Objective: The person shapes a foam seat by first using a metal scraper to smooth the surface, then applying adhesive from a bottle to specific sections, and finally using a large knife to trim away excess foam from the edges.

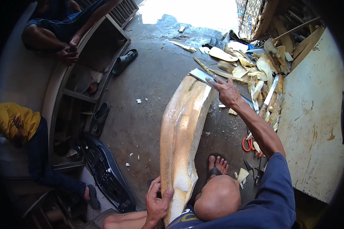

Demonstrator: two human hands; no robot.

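Note:
A long, curved piece of foam-like material, tan on its top face and cream along the rough cut sides, slants from my lap away across the middle. My left hand grips its near end, thumb on top and fingers round the left side. At the far end, my right hand is closed on a flat, pale rectangular tool that lies across the tip of the piece. I cannot make out the tool's kind, and its underside is hidden. My right arm reaches far forward, and my bare knee is beside the foam's near end.
Cream offcuts are heaped at the far right, near a long knife. Orange-handled scissors lie by a whitish board. At left are a shelf, sandals, a black plastic panel and two people, one in yellow.

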